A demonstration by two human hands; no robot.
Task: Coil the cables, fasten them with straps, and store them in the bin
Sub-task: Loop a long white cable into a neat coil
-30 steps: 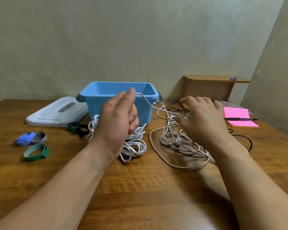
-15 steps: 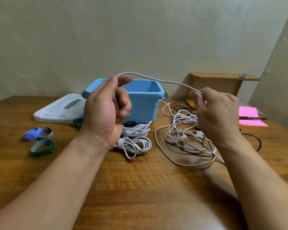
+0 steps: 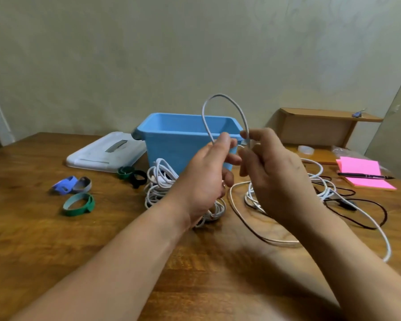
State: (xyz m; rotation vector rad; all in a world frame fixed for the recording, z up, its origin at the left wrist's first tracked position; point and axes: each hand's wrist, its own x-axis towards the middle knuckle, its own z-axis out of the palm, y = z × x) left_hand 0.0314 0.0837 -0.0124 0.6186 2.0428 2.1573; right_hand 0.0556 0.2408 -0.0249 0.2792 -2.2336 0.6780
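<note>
Before the bin (image 3: pixel 171 147), cable loop (image 3: pixel 220 95) between left hand (image 3: pixel 206 177) and right hand (image 3: pixel 276 172)

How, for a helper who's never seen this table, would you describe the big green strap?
Find the blue bin, then the white lid to the left. In front of the lid lies the green strap: the biggest loop, lying alone.

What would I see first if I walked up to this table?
The left hand and the right hand pinch a white cable into a tall loop in the middle. Right behind it stands a bright blue bin on the wooden table, and pink sticky notes glow at the far right.
</note>
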